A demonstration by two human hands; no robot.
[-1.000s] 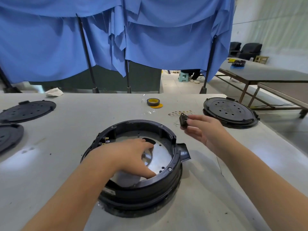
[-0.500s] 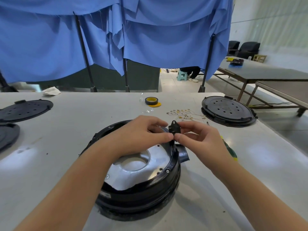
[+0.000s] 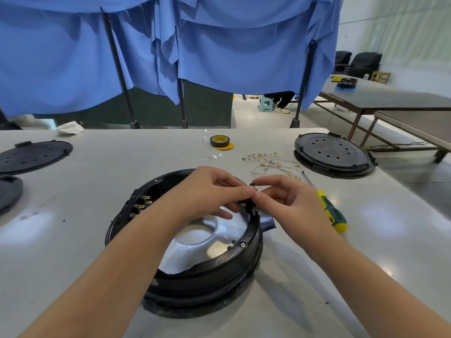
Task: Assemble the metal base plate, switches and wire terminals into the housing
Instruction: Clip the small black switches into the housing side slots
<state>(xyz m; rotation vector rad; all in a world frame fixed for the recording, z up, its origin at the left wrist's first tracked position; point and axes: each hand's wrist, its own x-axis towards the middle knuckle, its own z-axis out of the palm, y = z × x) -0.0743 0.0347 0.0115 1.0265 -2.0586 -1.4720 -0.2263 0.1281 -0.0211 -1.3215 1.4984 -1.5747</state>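
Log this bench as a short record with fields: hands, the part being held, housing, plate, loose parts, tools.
hands: left hand and right hand together pinch the switch
part: small black switch, at the housing's right rim
housing: round black housing on white table
plate: metal base plate inside housing
loose parts: wire terminals beyond hands
tools: green-yellow screwdriver, tape roll

Switch mostly hidden, perhaps, behind fingertips

Round black housing sat on table, shiny metal plate with centre hole seated inside. Small black switch at far-right rim, mostly hidden. Wire terminals lay loose beyond.
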